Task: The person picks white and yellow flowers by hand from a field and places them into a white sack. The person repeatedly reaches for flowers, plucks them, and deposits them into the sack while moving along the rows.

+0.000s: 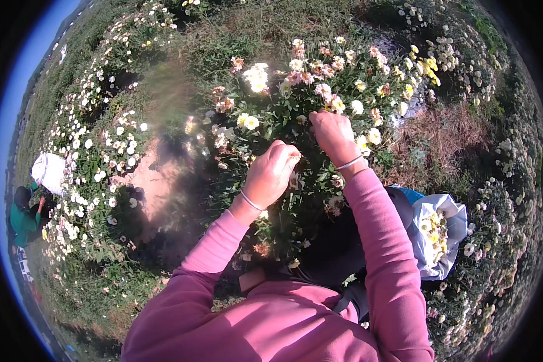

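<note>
A chrysanthemum bush [271,113] with white, yellow and browning pink blooms stands directly before me. My left hand [273,174] is over its near part, fingers curled together. A small pale flower part [299,156] shows at its fingertips; most of it is hidden. Higher and to the right, my right hand [335,135] is bent down among the blooms with its fingers drawn in. Its fingertips are hidden, so whether it holds anything is unclear. Close above it are a yellow-centred flower [338,105] and a round white bloom [357,107].
At my right side, an open white bag [454,221] contains picked flowers [434,237]. Bare soil [151,181] lies left of the bush, dry grass [443,140] to its right. A person in green [25,217] is among flower rows at far left, near a white sack [48,173].
</note>
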The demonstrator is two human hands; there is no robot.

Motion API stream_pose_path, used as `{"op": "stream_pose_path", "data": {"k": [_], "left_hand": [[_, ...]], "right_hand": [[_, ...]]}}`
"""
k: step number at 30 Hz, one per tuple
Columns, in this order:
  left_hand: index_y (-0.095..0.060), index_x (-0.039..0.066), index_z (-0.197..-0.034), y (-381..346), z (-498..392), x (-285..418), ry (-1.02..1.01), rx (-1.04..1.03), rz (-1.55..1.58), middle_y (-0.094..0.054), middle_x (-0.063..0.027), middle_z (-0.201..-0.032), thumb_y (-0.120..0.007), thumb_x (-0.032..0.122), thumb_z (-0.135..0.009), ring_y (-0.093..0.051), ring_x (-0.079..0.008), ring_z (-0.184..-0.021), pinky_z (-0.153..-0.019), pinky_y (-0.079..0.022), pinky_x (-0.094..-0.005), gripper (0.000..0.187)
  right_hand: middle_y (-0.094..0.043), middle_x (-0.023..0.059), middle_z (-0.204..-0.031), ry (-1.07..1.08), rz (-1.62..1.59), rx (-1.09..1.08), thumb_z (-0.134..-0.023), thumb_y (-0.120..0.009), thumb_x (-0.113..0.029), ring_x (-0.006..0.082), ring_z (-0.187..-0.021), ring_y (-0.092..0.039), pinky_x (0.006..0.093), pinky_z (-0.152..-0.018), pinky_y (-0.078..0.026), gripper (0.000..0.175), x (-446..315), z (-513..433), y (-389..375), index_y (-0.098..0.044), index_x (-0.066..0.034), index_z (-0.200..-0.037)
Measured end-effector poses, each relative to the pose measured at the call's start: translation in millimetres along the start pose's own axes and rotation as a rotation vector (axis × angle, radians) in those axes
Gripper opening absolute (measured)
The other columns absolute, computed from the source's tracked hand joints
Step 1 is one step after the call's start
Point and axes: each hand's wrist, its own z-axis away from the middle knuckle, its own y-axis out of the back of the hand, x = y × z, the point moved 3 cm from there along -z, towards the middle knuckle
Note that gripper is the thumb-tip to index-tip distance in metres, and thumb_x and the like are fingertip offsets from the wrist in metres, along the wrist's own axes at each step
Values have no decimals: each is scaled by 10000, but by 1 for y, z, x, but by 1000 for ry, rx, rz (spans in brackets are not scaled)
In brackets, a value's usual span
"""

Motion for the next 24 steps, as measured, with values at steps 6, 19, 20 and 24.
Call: {"op": "stream_pose_path", "data": {"k": [6,19,20,24], "left_hand": [[-525,23,-1095,-4,-10,-32,510,-78,471,-674,-85,-1006,-527,66,-1056,-615,-91,-688,-522,-491,-229,58],[-620,51,-1137,-66,-178,-65,198,-117,-216,-731,-218,-1087,-580,538,-1008,-701,-406,-1001,-859,-532,-475,506],[-621,51,-1119,-75,-177,-58,217,-174,-190,-734,-213,-1072,-582,555,-1001,-702,-404,-999,-849,-534,-473,519],[-614,41,-1034,-81,-150,-52,243,-315,-244,-737,-191,-975,-602,593,-980,-704,-393,-934,-783,-534,-455,555]], "right_hand": [[-707,200,-852,-160,-524,176,-927,-681,-138,400,-838,-707,473,-738,-549,108,24,33,28,-713,-35,-936],[-704,277,-1161,-533,-895,336,-993,-617,-510,362,-1126,-684,441,-983,-516,623,122,53,53,-619,51,-1263],[-691,288,-1198,-560,-910,288,-982,-599,-563,380,-1161,-669,444,-1006,-506,701,122,46,42,-586,56,-1311],[-624,316,-1346,-484,-1027,48,-975,-523,-660,415,-1303,-590,442,-1099,-445,848,102,4,-14,-494,54,-1432]]}}
